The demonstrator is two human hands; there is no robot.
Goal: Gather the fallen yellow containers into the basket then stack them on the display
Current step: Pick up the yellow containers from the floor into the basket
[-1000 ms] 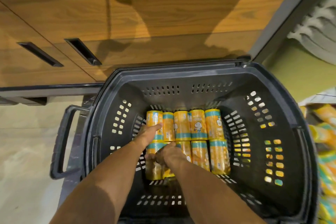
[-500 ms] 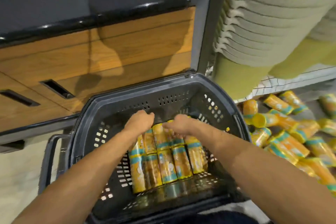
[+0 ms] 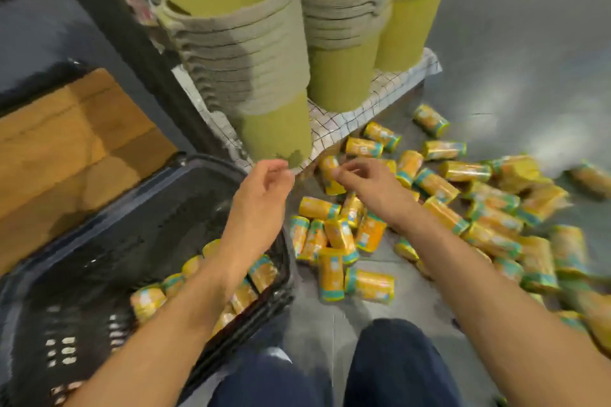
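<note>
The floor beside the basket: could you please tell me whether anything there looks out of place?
Yes. Many yellow containers lie toppled on the floor right of the basket, scattered at all angles instead of stacked; only a few lie inside it.

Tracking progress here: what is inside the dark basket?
Several yellow containers lie on the basket floor near its right wall. The left forearm covers part of them, so their number is hidden.

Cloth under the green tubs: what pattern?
White cloth with a thin dark grid check, seen best in the head view.
</note>
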